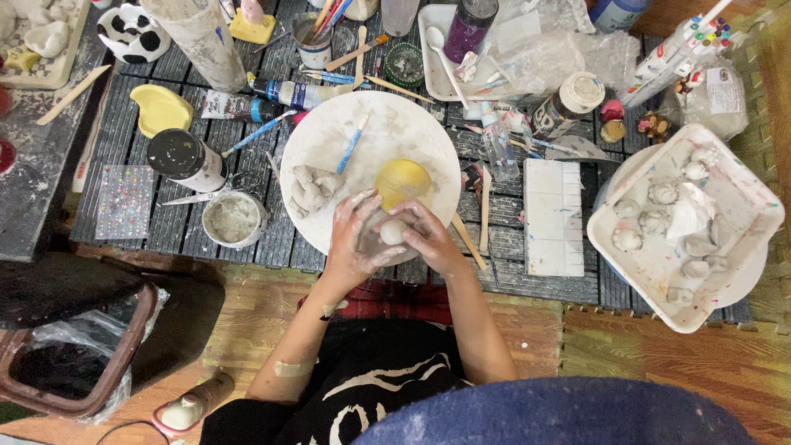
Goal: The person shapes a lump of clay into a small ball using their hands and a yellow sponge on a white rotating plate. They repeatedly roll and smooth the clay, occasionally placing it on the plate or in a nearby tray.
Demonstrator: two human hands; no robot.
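Observation:
My left hand (356,235) and my right hand (428,235) cup a small pale ball of clay (393,231) between them, over the near edge of a round white board (387,124). Both hands are smeared with grey clay. A yellow sponge-like dome (401,180) sits on the board just beyond my fingers. A lump of shaped grey clay (312,188) lies on the board's left side, and a blue-handled tool (353,147) rests near its middle.
A white square tray (746,235) with several clay pieces stands at right. A white tile (554,216), a small tub of slip (233,219), paint bottles, brushes, wooden sticks and a yellow dish (161,109) crowd the dark mat. A bin (74,350) sits at lower left.

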